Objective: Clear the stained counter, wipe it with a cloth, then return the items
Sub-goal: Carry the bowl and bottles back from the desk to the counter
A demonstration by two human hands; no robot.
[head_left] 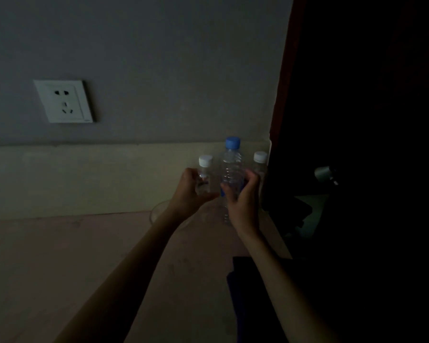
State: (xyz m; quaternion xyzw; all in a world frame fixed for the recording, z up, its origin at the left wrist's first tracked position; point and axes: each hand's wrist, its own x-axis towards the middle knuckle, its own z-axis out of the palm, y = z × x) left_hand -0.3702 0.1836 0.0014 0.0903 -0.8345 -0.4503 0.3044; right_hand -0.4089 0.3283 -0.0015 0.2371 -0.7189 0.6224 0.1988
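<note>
The scene is dim. Three clear plastic bottles stand at the back right corner of the pinkish counter (84,256). My left hand (188,191) is wrapped around the small white-capped bottle (204,169) on the left. My right hand (243,196) grips the tall blue-capped bottle (232,164) in the middle. A second white-capped bottle (260,162) stands to the right, just behind my right hand's fingers, against the dark edge. A clear glass (159,211) sits on the counter under my left wrist, partly hidden.
A white wall socket (63,101) is on the grey wall at the left. A pale backsplash strip (84,179) runs behind the counter. A dark object (243,293) lies at the counter's right edge near me. The right side is dark, with a metal knob (323,174).
</note>
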